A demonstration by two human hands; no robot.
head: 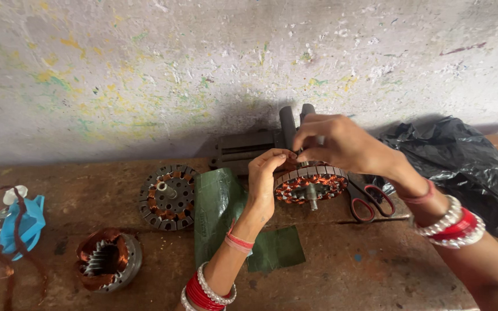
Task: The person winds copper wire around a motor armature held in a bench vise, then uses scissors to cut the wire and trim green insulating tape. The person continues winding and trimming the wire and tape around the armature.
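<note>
Steady the wound stator, tilted above the wooden bench beside the scissors, with the left hand clasped on its rim, and keep the right hand pinching finely at its top edge, fingertips clear of the copper coils.

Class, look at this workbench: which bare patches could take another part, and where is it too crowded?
Free: the bench front between the green sheet and the right forearm; also between the two spare stators and the blue cloth. Crowded: around the held stator, both hands, scissors and black bag.
</note>
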